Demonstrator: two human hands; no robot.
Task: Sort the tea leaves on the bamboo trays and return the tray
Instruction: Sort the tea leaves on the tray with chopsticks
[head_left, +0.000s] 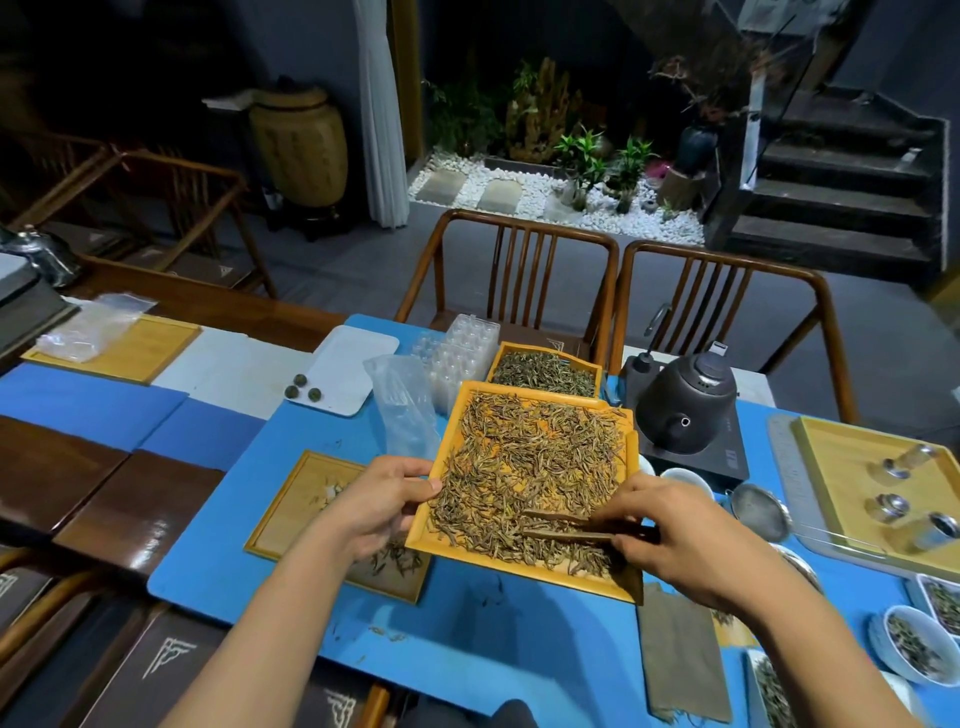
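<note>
Gripping tilted bamboo tray (524, 565) edge with left hand (382, 501), right hand (675, 535) pinching wooden tongs (566, 526), blue mat (467, 639), dim tearoom

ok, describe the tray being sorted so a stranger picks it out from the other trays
On the blue mat, look in front of the black kettle. The tray there is tilted, the left hand gripping its left rim, the right hand holding wooden tongs over it. It is bright orange and covered in brown tea leaves; the paler tray beside it is almost bare.
</note>
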